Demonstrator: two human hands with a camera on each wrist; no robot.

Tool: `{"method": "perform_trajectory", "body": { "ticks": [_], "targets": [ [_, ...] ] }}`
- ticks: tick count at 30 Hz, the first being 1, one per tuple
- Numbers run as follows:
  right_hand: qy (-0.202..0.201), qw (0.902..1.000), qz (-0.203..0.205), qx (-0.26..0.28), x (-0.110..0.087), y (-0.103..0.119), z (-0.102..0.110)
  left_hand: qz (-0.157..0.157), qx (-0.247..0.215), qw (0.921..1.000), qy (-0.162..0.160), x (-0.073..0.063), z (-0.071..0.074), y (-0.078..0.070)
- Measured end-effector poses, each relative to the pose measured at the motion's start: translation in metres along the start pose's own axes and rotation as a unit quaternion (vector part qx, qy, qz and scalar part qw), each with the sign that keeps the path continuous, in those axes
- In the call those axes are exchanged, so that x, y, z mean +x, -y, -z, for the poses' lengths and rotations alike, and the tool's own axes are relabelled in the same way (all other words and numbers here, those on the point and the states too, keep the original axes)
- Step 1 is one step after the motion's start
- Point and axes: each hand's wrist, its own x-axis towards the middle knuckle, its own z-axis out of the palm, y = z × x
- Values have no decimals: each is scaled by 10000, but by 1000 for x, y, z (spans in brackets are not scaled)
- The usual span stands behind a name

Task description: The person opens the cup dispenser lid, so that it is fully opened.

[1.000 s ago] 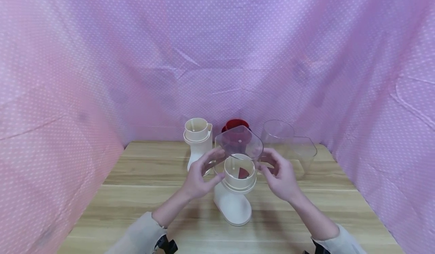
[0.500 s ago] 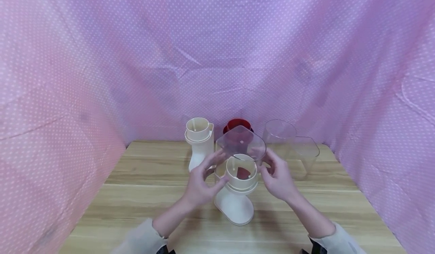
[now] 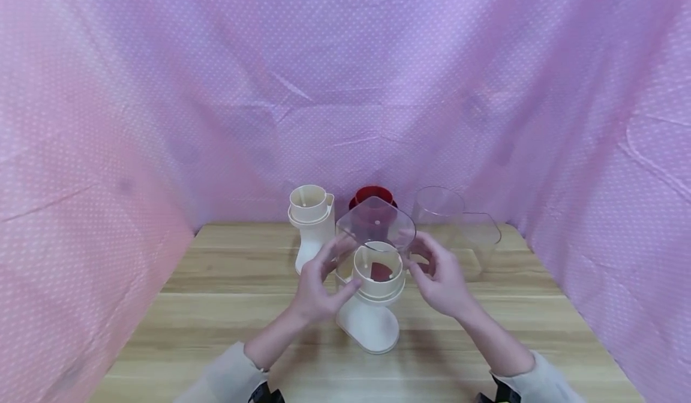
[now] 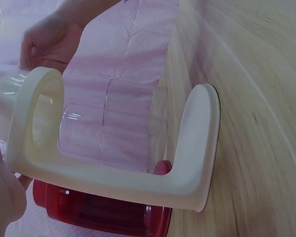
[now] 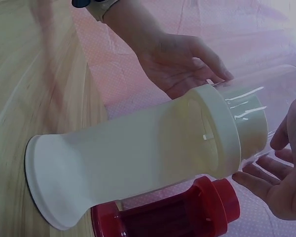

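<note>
A cream white pet feeder-like stand (image 3: 371,328) with a wide oval foot is upright on the table. A clear plastic container (image 3: 380,217) sits around the round collar (image 5: 254,121) at the stand's top, its far end pointing up. My left hand (image 3: 318,283) holds the container's left side low down, thumb near the collar. From the right, my right hand (image 3: 439,277) grips the same container with fingers and thumb. In the right wrist view the container's lower edge lies at the stand's ring (image 5: 227,131); whether it is fully seated I cannot tell.
Behind to the left stands a second cream stand (image 3: 315,232). A red stand (image 3: 358,198) is behind the held container, partly hidden. Two more clear containers (image 3: 438,202) stand at the back right. Pink dotted cloth (image 3: 345,91) hangs round the wooden table (image 3: 216,307).
Both hands keep their hold on the clear container over the stand. The left thumb has shifted slightly towards the collar; otherwise only a small sway of the view shows.
</note>
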Motion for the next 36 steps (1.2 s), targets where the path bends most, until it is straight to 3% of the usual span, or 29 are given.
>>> {"method": "perform_trajectory", "body": {
  "ticks": [8, 12, 26, 32, 36],
  "targets": [
    [-87, 9999, 117, 90, 4, 0, -8, 233, 544, 9972, -461, -8, -9, -11],
    [3, 9999, 84, 93, 5, -1, -8, 160, 702, 9952, -662, -11, -13, -13],
    [189, 9997, 62, 109, -4, 3, 3, -181, 169, 9990, -384, -1, -1, -7],
    [137, 9998, 9, 140, -4, 2, -1, -60, 153, 9976, -671, -5, -8, -13],
    [116, 9999, 27, 65, -1, 1, -5, -90, 440, 9938, -1012, -9, -15, -17]
  ]
}}
